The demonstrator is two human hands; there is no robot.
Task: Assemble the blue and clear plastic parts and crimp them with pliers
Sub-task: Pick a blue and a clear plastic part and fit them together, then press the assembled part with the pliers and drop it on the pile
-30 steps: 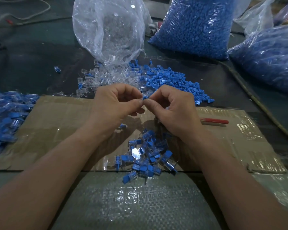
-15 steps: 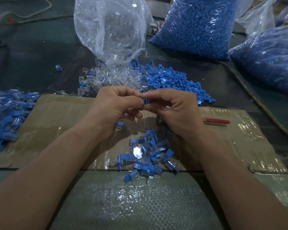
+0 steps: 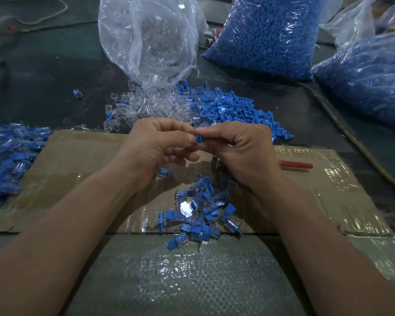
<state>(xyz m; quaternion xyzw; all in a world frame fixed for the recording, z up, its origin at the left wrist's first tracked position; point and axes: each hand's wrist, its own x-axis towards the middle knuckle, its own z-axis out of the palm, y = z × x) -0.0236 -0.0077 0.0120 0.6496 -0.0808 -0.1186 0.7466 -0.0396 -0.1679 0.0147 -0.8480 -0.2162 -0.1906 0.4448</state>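
Observation:
My left hand (image 3: 155, 147) and my right hand (image 3: 242, 151) meet fingertip to fingertip above the cardboard sheet (image 3: 78, 169). Between them they pinch a small blue plastic part (image 3: 200, 139); any clear part on it is hidden by the fingers. Below the hands lies a heap of assembled blue and clear pieces (image 3: 203, 213). Loose clear parts (image 3: 146, 108) and loose blue parts (image 3: 235, 110) are spread behind the hands. The red handle of the pliers (image 3: 297, 165) shows to the right of my right hand; its jaws are hidden.
A clear bag of clear parts (image 3: 151, 39) lies open at the back. Two bags of blue parts (image 3: 267, 35) (image 3: 363, 78) stand at the back right. More assembled pieces (image 3: 7, 160) pile up at the left edge. A woven sack (image 3: 192, 281) covers the near side.
Both hands have turned slightly around the blue part, and the fingers of my left hand have loosened below it. The blue part shows more between the fingertips.

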